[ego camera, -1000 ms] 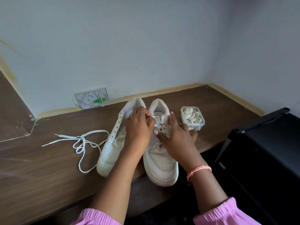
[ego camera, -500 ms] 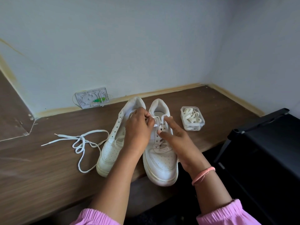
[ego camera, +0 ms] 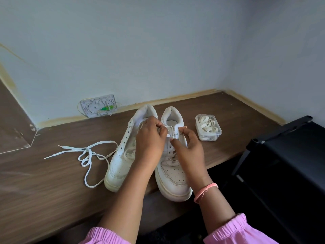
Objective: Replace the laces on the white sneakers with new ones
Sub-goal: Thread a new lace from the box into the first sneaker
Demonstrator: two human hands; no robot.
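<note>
— What are your fingers on?

— My left hand (ego camera: 151, 138) is curled over the top eyelets of the right-hand white leather sneaker (ego camera: 173, 166), its fingertips pinching the white flat lace (ego camera: 169, 128) that crosses the tongue. My right hand (ego camera: 189, 147) curls round the outer side of the same shoe, thumb and forefinger bent toward the lace at the eyelets; whether they actually pinch it I cannot tell. A pink band (ego camera: 204, 190) sits on that wrist, and pink sleeves (ego camera: 241, 231) cover my forearms lower down.

— And the other shoe?

— The left-hand white leather sneaker (ego camera: 121, 162) stands just beside it, touching, its eyelets bare. A loose white shoelace (ego camera: 88, 155) lies tangled on the board to its left.

— Any containers?

— A small clear plastic tub (ego camera: 208, 127), lid off, to the right of the shoes, holding coiled off-white laces.

— The surface and the room?

— A brown wood-grain shelf (ego camera: 52, 182) in a corner of pale blue-grey walls (ego camera: 140, 50), yellowish trim along the joint. A white plastic panel (ego camera: 98, 105) with a green part leans against the wall. A black rack (ego camera: 290, 155) stands at right. I can read no writing.
</note>
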